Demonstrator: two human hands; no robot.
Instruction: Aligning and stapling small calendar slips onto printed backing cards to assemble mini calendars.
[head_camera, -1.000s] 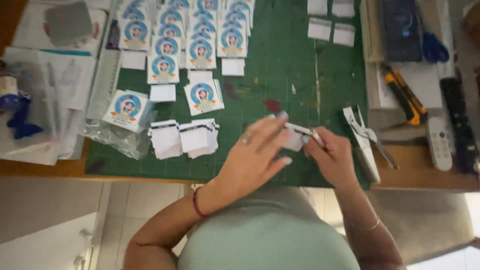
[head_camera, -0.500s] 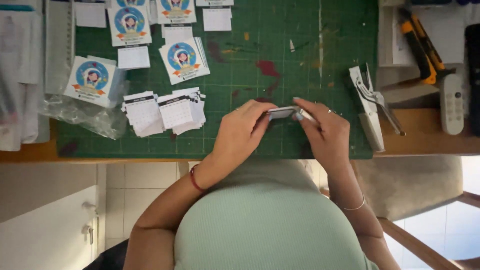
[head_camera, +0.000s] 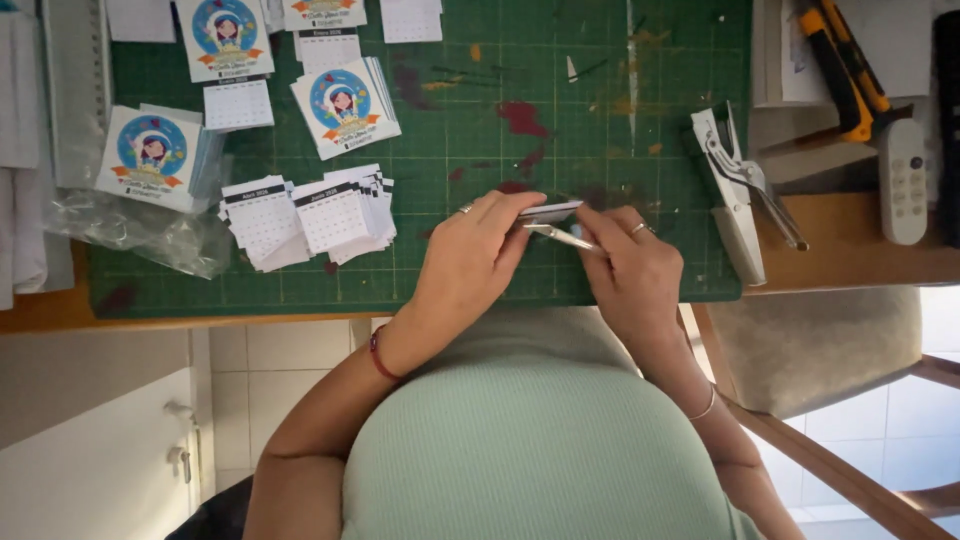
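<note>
Both hands, left and right, remain pinching the small card stack.

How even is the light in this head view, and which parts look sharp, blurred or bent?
Head view: soft, even light on the green cutting mat, no hard shadows; bright daylight at lower right; left hand and right hand sharp, small stack between them slightly soft; mat edges bend towards the corners.

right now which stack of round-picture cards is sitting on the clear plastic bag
The leftmost card stack, at the green mat's left edge; its lower side overlaps the crumpled clear bag. The other stacks lie straight on the mat.
</note>
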